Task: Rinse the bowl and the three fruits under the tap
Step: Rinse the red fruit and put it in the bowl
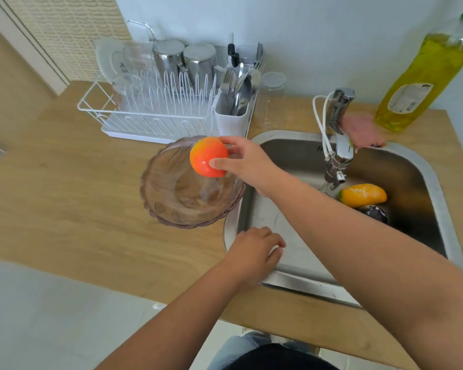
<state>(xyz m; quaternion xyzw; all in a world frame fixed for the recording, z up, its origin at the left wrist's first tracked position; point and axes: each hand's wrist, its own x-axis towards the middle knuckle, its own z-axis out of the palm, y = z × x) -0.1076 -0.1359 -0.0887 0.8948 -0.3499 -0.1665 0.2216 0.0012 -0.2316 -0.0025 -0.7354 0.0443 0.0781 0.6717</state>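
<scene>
A tinted glass bowl (171, 198) stands on the wooden counter just left of the steel sink (436, 182). My right hand (247, 164) reaches across and holds an orange-red round fruit (206, 156) above the bowl's far rim. My left hand (254, 248) hovers over the sink's near-left corner, fingers loosely curled, holding nothing. Inside the sink, below the tap (337, 145), lie a yellow-orange mango (362, 194) and a dark purple fruit (376, 212) partly in shadow.
A white dish rack (145, 116) with glasses, steel cups and a cutlery holder (231, 118) stands behind the bowl. A clear jar (273, 100) sits beside it. A pink sponge (364, 129) and a yellow detergent bottle (422, 84) are behind the tap.
</scene>
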